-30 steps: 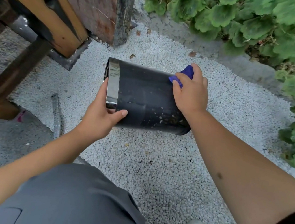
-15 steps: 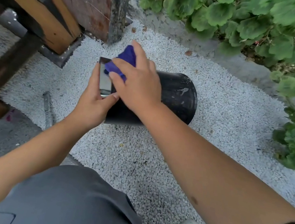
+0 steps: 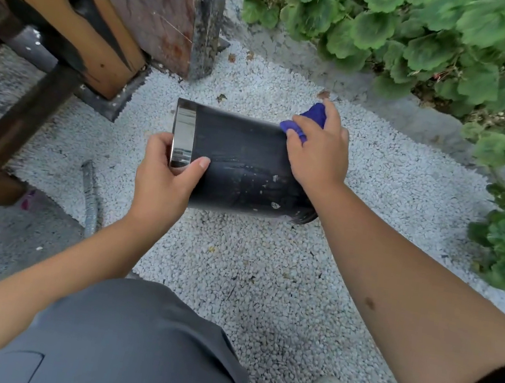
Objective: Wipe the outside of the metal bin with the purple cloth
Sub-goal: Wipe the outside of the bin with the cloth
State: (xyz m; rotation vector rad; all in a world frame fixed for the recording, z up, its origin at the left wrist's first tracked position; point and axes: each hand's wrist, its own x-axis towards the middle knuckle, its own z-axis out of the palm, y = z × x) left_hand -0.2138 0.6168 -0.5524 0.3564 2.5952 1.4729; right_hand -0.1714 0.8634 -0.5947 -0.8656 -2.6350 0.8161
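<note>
White gravel covers the ground across the middle of the frame, with a heavy wooden bench filling the upper left and one bed of round-leaved green plants along the upper right.

At left of centre, the left hand is clamped on the shiny chrome rim of the metal bin — thumb laid over the near side of the dark wall, fingers wrapped around the open mouth and mostly hidden. One bin is in view, lying on its side in the middle of the frame with its long axis running left to right: mouth to the left, closed base to the right, apparently just above or resting on the gravel.

Further right, the right hand presses one purple cloth against the top of the wall at the base end. Its fingers are curled together over the bunched cloth, which peeks out at the upper edge of the hand.

Pale specks and streaks show on the near, lower part of the wall, between the two hands. They lie toward the lower left of the cloth, so the next stroke likely calls for sweeping along the axis toward the rim, or rolling the bin with the left hand. The right hand is the nearer one to that dirt — wiping looks partly done at best.
</note>
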